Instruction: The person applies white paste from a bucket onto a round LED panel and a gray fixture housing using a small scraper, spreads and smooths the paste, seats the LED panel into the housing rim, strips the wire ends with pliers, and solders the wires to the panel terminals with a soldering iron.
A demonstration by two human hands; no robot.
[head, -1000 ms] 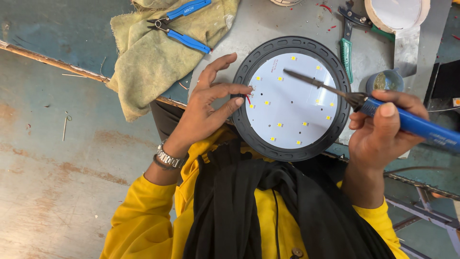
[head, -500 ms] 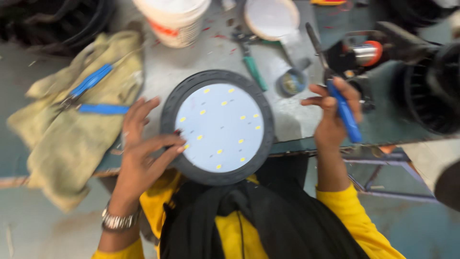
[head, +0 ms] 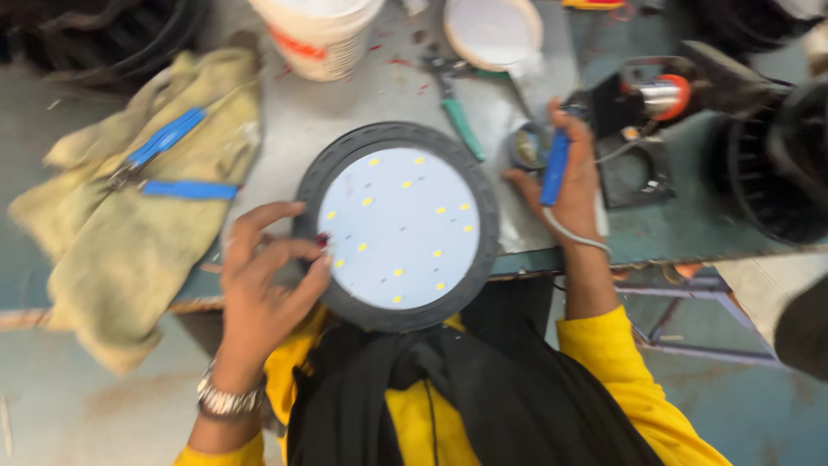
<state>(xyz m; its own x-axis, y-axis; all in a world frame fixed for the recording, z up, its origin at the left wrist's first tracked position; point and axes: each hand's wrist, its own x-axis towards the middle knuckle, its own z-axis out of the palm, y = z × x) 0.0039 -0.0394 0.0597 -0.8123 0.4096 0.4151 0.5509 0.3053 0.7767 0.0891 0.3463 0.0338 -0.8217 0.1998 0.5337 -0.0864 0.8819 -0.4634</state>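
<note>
At bench (head: 690, 233) edge: left hand (head: 263, 289) steadies round light panel (head: 398, 226), fingers spread on rim. Right hand (head: 569, 185) clamped on blue soldering iron (head: 555, 168), off panel beside small tin (head: 528, 147). Judged step: soldering pause; next calls for tip brought accurately to panel.

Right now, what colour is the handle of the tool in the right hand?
Blue, on the soldering iron in the right hand; head view.
</note>
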